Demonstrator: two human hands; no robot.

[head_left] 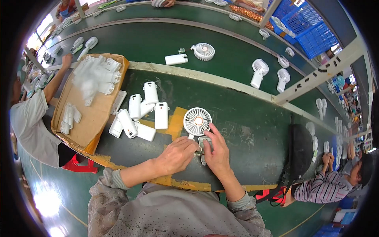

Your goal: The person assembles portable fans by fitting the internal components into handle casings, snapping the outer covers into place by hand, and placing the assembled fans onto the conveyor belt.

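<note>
A small white handheld fan point(197, 121) lies on the bench in front of me, its round grille away from me and its handle toward me. The handle looks opened, with a greyish inside part point(204, 143) showing between my hands. My left hand point(175, 156) pinches its fingertips together at the left side of the handle; what is between them is too small to make out. My right hand point(216, 151) grips the fan from the right, thumb along the handle and index finger by the grille's lower edge. White handle shells point(161, 115) lie loosely to the left.
At the left, a cardboard tray point(90, 138) holds more white shells and plastic parts. A green conveyor belt point(229, 67) beyond a pale rail carries fans and a white shell. A black bag point(299, 152) lies at the right; people sit on both sides.
</note>
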